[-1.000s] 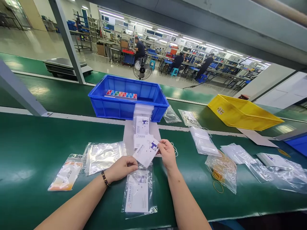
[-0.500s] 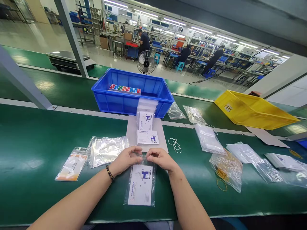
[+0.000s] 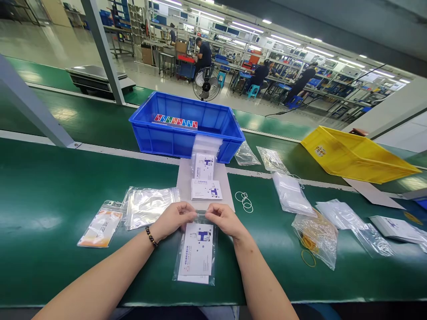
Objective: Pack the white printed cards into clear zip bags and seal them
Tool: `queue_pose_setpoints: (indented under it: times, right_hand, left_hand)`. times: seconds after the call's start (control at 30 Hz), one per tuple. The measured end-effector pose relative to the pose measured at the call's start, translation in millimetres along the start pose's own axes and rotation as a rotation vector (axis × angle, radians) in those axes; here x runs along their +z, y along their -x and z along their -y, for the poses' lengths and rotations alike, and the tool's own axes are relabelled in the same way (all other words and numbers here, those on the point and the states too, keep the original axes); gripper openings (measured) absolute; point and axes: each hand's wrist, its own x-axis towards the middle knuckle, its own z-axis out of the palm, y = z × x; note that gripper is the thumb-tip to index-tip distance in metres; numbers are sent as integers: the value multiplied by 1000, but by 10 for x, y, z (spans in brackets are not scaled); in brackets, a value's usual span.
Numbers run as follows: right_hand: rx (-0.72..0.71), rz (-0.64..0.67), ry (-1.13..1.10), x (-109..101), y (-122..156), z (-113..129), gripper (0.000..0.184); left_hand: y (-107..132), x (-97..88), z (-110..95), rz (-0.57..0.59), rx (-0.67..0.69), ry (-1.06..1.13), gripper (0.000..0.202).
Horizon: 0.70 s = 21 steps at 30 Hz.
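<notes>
My left hand (image 3: 176,220) pinches the top left corner of a clear plastic zip bag (image 3: 214,262). The top right corner is gripped between the thumb and fingers of my right hand (image 3: 224,218). Inside the bag lies a white printed card (image 3: 196,251) with a blue drawing; a second white edge shows below it. Just beyond my hands, a stack of similar cards (image 3: 206,190) rests on a grey cardboard sheet (image 3: 183,178), with a bagged card (image 3: 204,166) behind it. Left of my left hand is a pile of clear bags (image 3: 150,206).
A blue crate (image 3: 187,144) stands behind the cards, a yellow crate (image 3: 350,155) at the far right. White rubber bands (image 3: 245,203), white packets (image 3: 292,195) and a bag of yellow rubber bands (image 3: 315,238) lie to the right. An orange-white packet (image 3: 102,226) lies at left.
The card in the bag has shifted slightly upward, and a white edge now shows under it. My fingers have closed more firmly at the bag's top edge.
</notes>
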Motion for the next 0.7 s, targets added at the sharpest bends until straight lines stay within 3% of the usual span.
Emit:
queue_pose_setpoints:
  times: [0.33,0.53,0.7]
  right_hand:
    - [88,30,-48,-38,-20,-53,19]
    - [7,5,30,25,-24,-27,15]
    - [-17,27,72,105,-17,7,12]
  left_hand:
    - [7,-24,-13,-58,70,-37,18]
    - [-3,-20,7,-40,60,-23,17]
    - [-4,15,6,-69,62,-139,18]
